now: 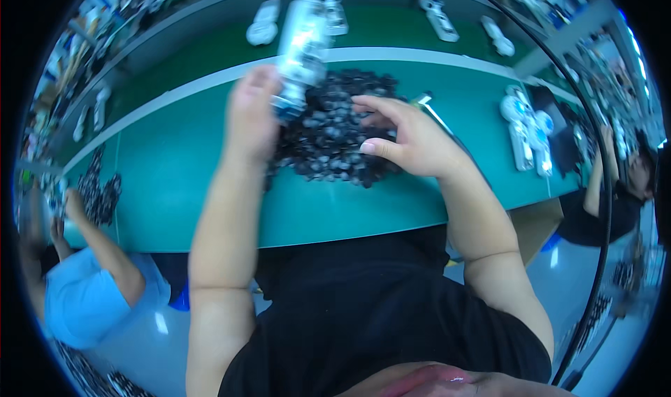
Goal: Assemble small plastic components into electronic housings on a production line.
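My left hand (255, 110) is closed round the lower end of a long white plastic housing (300, 51), which is tilted upright and smeared by motion. The housing's inner details cannot be made out. Below it lies a heap of small black plastic parts (332, 145) on the green table. Over the heap's right side hovers my right hand (412, 135), thumb and fingers curved and apart. Nothing shows between those fingers.
More white housings lie on the green belt (398, 33) beyond the pale rail. A stack of white housings (524, 128) rests at the table's right. Co-workers sit left (98, 285) and right (615, 194). A black cable (597, 117) hangs along the right.
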Action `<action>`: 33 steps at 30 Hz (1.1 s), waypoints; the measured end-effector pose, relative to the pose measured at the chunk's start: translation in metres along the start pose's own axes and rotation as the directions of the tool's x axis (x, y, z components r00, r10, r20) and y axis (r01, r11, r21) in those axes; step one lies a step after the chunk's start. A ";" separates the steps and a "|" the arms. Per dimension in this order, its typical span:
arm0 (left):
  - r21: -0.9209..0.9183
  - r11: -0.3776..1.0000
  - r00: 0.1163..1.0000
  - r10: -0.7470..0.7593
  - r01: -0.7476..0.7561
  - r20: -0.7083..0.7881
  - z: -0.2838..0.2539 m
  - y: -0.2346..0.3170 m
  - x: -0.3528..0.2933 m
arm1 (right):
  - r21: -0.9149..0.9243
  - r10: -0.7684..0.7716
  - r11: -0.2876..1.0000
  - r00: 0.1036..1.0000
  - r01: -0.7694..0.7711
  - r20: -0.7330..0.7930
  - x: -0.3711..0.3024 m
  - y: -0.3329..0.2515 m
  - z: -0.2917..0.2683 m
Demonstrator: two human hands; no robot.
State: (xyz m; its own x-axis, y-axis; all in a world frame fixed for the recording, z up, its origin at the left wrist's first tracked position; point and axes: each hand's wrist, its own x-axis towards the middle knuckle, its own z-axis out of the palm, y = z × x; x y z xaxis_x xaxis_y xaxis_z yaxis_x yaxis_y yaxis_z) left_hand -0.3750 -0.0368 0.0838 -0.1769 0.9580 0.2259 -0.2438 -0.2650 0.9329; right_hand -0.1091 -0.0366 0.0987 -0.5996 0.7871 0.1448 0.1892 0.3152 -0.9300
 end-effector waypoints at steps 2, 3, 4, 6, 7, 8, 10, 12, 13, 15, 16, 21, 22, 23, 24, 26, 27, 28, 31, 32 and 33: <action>0.267 0.964 1.000 0.005 0.000 -0.017 -0.059 0.006 0.044 | -0.671 -0.097 0.738 0.995 0.074 0.002 -0.031 -0.006 -0.039; 0.400 0.917 0.992 0.041 0.011 -0.122 -0.089 0.004 0.067 | -0.692 -0.071 0.722 0.997 0.024 -0.038 -0.047 -0.006 -0.057; 0.632 0.773 0.982 0.075 0.051 -0.171 -0.121 0.005 0.095 | -0.738 0.017 0.648 0.972 -0.189 -0.235 -0.062 -0.002 -0.075; 0.881 0.472 0.946 0.300 -0.034 -0.125 -0.177 -0.009 0.158 | -0.760 0.071 0.415 0.851 -0.500 -0.521 -0.097 0.011 -0.118; 0.933 0.357 0.945 0.283 0.056 -0.165 -0.190 -0.006 0.184 | -0.760 0.048 0.270 0.796 -0.591 -0.603 -0.118 0.015 -0.137; 0.927 0.373 0.952 0.271 0.035 -0.145 -0.208 -0.025 0.207 | -0.748 0.053 0.249 0.780 -0.615 -0.623 -0.143 0.015 -0.151; 0.988 0.108 0.943 0.325 -0.113 0.073 -0.261 -0.059 0.242 | -0.574 0.128 0.093 0.582 -0.813 -0.803 -0.162 0.020 -0.162; 0.982 -0.030 0.929 0.320 -0.189 0.188 -0.267 -0.076 0.257 | -0.541 0.147 0.085 0.548 -0.837 -0.824 -0.167 0.025 -0.159; 0.991 -0.021 0.943 0.304 -0.133 0.133 -0.253 -0.086 0.259 | -0.509 0.164 0.067 0.513 -0.858 -0.843 -0.172 0.025 -0.156; 1.000 -0.023 0.962 0.273 -0.007 0.013 -0.228 -0.097 0.251 | -0.479 0.193 0.053 0.480 -0.876 -0.856 -0.177 0.029 -0.152; 0.999 -0.035 0.964 0.266 0.001 0.009 -0.219 -0.093 0.243 | -0.493 0.182 0.072 0.497 -0.867 -0.848 -0.176 0.030 -0.150; 0.845 0.440 0.924 0.354 -0.304 0.148 -0.103 -0.012 0.148 | -0.524 0.113 0.394 0.606 -0.755 -0.788 -0.144 0.012 -0.133; 0.701 0.660 0.958 0.262 -0.269 0.120 -0.071 -0.002 0.124 | -0.496 0.095 0.515 0.621 -0.699 -0.778 -0.135 0.004 -0.125; 0.509 0.844 0.984 0.117 -0.171 0.137 -0.039 0.009 0.099 | -0.506 0.107 0.529 0.645 -0.681 -0.757 -0.121 -0.002 -0.111; 0.291 0.956 0.983 -0.011 -0.043 0.182 -0.013 0.020 0.073 | -0.546 0.017 0.626 0.709 -0.557 -0.705 -0.097 -0.012 -0.085; -0.176 0.955 0.942 -0.184 0.239 0.280 0.016 0.025 0.033 | -0.622 -0.113 0.720 0.832 -0.308 -0.543 -0.046 -0.032 -0.036; -0.167 0.958 0.950 -0.184 0.231 0.253 0.027 0.023 0.024 | -0.661 -0.153 0.721 0.882 -0.210 -0.446 -0.026 -0.040 -0.013; -0.352 0.904 0.953 -0.155 0.243 0.261 0.036 0.019 0.019 | -0.674 -0.234 0.739 0.927 -0.026 -0.292 -0.006 -0.039 0.004; -0.494 0.826 0.958 -0.181 0.271 0.222 0.006 0.015 0.008 | -0.625 -0.243 0.771 0.964 0.124 -0.109 0.036 -0.025 0.030; -0.479 0.823 0.950 -0.235 0.307 0.205 -0.008 0.016 0.007 | -0.617 -0.158 0.785 0.983 0.066 -0.096 0.047 -0.018 0.035; -0.465 0.816 0.939 -0.289 0.344 0.189 -0.018 0.015 0.007 | -0.611 -0.070 0.792 0.994 0.005 -0.083 0.053 -0.012 0.040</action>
State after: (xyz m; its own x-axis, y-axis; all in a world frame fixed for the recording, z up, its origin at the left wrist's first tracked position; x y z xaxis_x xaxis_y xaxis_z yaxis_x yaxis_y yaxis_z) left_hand -0.3965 -0.0359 0.0941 0.0845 0.9964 -0.0043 -0.7028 0.0627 0.7086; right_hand -0.1744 -0.0203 0.1037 -0.5451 0.8042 0.2370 0.6217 0.5774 -0.5293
